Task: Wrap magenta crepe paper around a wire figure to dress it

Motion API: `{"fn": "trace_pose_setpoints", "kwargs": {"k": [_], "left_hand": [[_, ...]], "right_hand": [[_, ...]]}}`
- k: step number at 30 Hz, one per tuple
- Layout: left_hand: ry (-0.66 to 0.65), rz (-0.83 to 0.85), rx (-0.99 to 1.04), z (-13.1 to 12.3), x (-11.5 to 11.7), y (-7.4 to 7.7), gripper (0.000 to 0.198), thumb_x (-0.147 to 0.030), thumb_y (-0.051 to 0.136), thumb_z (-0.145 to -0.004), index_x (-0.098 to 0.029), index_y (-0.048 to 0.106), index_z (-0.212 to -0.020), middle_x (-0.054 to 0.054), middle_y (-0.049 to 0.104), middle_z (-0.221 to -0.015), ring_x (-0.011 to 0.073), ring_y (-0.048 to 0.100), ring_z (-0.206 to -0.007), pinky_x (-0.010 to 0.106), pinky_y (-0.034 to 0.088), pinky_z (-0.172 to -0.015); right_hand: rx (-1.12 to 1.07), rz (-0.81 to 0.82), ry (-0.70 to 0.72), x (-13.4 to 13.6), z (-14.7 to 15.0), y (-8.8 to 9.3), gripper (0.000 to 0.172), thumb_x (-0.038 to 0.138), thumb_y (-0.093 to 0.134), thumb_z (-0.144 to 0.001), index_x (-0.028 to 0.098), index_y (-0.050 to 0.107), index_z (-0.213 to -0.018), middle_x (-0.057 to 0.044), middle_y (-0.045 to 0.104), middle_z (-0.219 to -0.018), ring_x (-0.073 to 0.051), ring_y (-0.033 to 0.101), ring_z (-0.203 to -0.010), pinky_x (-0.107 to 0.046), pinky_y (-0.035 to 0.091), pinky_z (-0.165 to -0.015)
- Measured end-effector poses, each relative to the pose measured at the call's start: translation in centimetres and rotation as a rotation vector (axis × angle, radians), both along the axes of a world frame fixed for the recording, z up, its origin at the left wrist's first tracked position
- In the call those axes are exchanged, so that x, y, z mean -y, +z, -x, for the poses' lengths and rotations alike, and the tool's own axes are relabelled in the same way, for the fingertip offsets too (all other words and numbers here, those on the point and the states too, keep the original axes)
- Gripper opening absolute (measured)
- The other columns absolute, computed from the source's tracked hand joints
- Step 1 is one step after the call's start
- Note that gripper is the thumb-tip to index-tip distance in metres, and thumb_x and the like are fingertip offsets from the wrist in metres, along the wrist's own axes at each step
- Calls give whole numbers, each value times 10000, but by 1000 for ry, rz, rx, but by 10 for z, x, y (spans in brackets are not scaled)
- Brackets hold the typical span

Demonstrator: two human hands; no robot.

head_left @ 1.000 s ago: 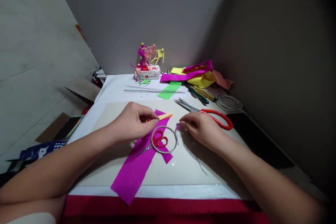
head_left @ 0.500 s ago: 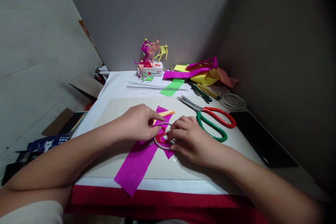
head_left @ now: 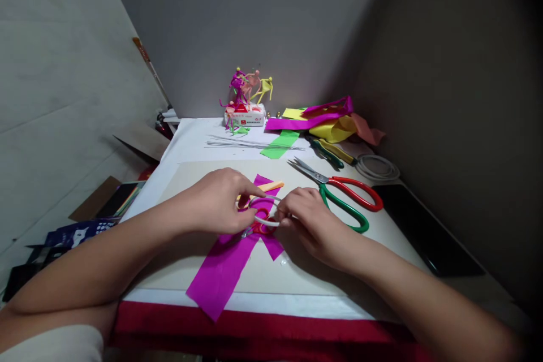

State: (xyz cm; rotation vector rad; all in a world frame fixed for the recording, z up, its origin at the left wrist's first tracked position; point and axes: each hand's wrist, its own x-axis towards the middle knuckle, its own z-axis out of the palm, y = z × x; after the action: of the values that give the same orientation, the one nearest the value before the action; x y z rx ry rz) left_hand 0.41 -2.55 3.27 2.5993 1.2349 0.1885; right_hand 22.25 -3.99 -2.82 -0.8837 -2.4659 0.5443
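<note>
A small white wire loop [head_left: 266, 223] sits between my hands, above the board. My left hand [head_left: 220, 201] has thumb and index finger around its left side. At the loop's right side, my right hand [head_left: 309, 218] pinches it with bent fingers. Beneath the loop lie small red-handled scissors [head_left: 259, 228], partly hidden, on magenta crepe paper strips [head_left: 223, 280]. A pale orange folded strip [head_left: 274, 186] shows just behind the left fingertips. Large scissors [head_left: 328, 180] with one red and one green handle rest beyond my right hand.
Behind stand several small paper-wrapped figures [head_left: 250, 85] around a white box [head_left: 254, 119]. Thin wires [head_left: 233, 145] cross a green strip [head_left: 282, 144]. Coloured crepe paper [head_left: 335, 127], pliers [head_left: 328, 153], a wire coil [head_left: 377, 167] and a black phone [head_left: 424, 232] lie right.
The loop has lifted and tilted off the small scissors. My right fingers have closed more tightly on its right side. The whole view has shifted slightly.
</note>
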Motion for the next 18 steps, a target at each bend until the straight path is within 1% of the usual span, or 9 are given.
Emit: {"fn": "trace_pose_setpoints", "kwargs": {"k": [2,3,7,9,11,14,16,18], "left_hand": [[-22,-66,3,0,2,5,326,-194,571,-713,-220,728,-998,17,655,-654,175,541,-674,269,385,-641],[-40,-69,9,0,3,8,299,-190,572,-716,-208,734,-967,20,650,-652,177,532,-683,272,382,-648],[-157,76,85,-1,9,18,185,-174,561,-772,-185,742,-809,0,612,-585,139,488,-624,253,364,-619],[-171,123,135,-2,12,19,195,-141,548,-789,-174,740,-770,-3,614,-582,123,482,-607,243,358,-603],[-147,121,182,-3,15,18,198,-118,553,-788,-165,744,-766,3,624,-593,115,488,-598,237,354,-581],[-117,60,211,-5,18,15,180,-116,577,-782,-168,748,-761,2,610,-564,116,479,-574,244,348,-557],[-101,-49,207,-6,20,12,171,-128,584,-781,-172,748,-760,5,593,-544,130,454,-569,269,348,-569],[-84,-196,194,-6,20,10,160,-157,594,-775,-182,751,-789,23,607,-595,159,450,-619,309,355,-609]], "right_hand": [[-90,24,-34,-1,-2,2,108,129,421,-919,189,488,-859,-30,545,-856,-170,459,-836,-352,339,-826],[-131,37,-52,-1,-2,3,115,136,414,-924,193,483,-852,-27,535,-846,-169,457,-825,-345,346,-811],[-275,119,-108,2,-3,4,145,164,381,-946,202,470,-838,-19,512,-827,-160,463,-788,-321,373,-763],[-334,151,-121,3,-4,5,146,178,379,-953,203,481,-851,-22,513,-847,-154,476,-790,-312,389,-754],[-383,136,-112,3,-4,5,134,179,401,-950,201,512,-877,-29,529,-865,-156,493,-819,-314,402,-768],[-423,-3,-43,1,-5,6,97,161,482,-915,204,568,-921,-41,585,-874,-177,512,-869,-350,402,-823],[-405,-101,1,0,-6,6,104,142,520,-886,210,589,-923,-43,611,-852,-190,514,-856,-377,397,-833],[-371,-143,-4,0,-6,6,113,128,513,-878,208,587,-907,-49,609,-830,-195,509,-824,-383,401,-803]]}}
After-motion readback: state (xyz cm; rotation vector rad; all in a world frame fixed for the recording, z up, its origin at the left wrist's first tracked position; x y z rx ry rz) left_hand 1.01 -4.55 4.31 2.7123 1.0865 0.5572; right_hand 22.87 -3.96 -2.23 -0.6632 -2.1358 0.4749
